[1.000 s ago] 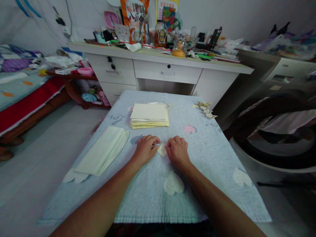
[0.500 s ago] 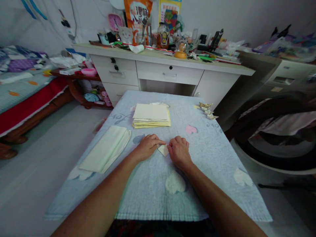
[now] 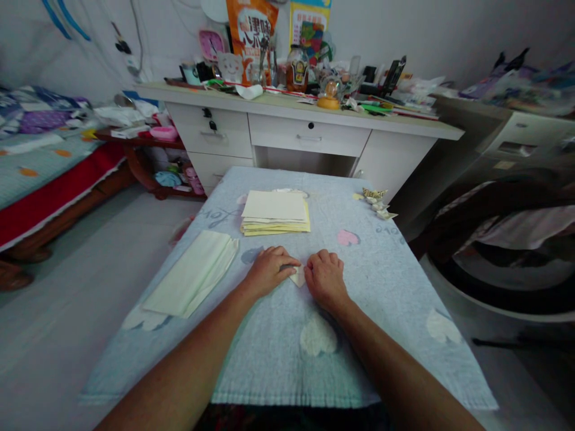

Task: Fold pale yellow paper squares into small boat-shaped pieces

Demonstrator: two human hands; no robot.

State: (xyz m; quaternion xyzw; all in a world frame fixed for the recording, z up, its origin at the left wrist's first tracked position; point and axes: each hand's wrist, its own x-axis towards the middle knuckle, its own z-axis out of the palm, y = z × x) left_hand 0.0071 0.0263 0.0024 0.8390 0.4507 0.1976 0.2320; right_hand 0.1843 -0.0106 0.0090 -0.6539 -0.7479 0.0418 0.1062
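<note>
A small folded piece of cream paper (image 3: 297,276) lies on the cloth-covered table between my hands, its point toward me. My left hand (image 3: 272,269) pinches its left side between thumb and forefinger. From the other side my right hand (image 3: 324,274) presses on the paper's right edge with curled fingers, which partly hide it. Beyond them sits a stack of cream and yellow paper sheets (image 3: 274,206). Left of my left forearm lies a larger bundle of pale folded paper (image 3: 191,272).
Several small folded paper pieces (image 3: 378,203) stand at the table's far right corner. The blue cloth (image 3: 386,359) covers the tabletop. Behind is a white desk (image 3: 309,129) crowded with jars and packets. A washing machine (image 3: 507,143) is at right, a bed (image 3: 54,161) at left.
My left thumb and forefinger have closed on the paper's left side, where the forefinger was stretched along its top. My right hand stays nearly in place. The view has tilted slightly.
</note>
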